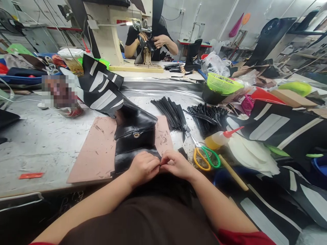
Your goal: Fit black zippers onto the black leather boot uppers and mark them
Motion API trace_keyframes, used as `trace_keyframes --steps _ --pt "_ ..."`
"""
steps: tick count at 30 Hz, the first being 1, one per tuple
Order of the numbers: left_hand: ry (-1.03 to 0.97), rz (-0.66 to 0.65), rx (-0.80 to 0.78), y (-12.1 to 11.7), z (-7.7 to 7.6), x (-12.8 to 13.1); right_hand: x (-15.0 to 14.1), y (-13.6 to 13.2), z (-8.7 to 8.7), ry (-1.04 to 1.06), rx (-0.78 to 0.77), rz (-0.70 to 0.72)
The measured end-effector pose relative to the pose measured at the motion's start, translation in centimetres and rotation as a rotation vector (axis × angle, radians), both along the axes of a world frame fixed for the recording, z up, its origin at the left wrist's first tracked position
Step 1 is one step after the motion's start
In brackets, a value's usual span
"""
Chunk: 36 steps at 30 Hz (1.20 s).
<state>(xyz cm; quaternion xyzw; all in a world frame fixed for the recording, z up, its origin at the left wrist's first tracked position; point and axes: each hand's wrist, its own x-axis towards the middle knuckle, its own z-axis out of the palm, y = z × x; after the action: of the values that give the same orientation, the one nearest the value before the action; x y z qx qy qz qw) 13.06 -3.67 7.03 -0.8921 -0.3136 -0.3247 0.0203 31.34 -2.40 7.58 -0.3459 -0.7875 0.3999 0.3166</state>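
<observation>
A glossy black leather boot upper (135, 136) with a small gold buckle (137, 135) lies across a pinkish board (92, 153) in front of me. My left hand (144, 166) is closed on its near right edge, knuckles up. Beside it, my right hand (177, 165) pinches the same edge between thumb and forefinger. The fingertips of both hands almost meet, and the exact spot they grip is partly hidden. Scissors (204, 154) with one orange and one green handle lie right of my right hand, near a glue bottle (216, 140) with a red nozzle.
Black strips (170, 112) lie in bundles beyond the board. A green basket (222, 83) sits on a dark pot at right, near stacked black leather pieces (270, 126). A wooden stick (233, 173) lies at the table edge. Across the table, a person works at a sewing machine (107, 37).
</observation>
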Motion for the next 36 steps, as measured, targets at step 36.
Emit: trace_keyframes --steps 36 --pt "0.067 -0.128 0.037 -0.4 0.4 -0.5 -0.1 -3.0 -1.4 0.064 -0.141 -0.184"
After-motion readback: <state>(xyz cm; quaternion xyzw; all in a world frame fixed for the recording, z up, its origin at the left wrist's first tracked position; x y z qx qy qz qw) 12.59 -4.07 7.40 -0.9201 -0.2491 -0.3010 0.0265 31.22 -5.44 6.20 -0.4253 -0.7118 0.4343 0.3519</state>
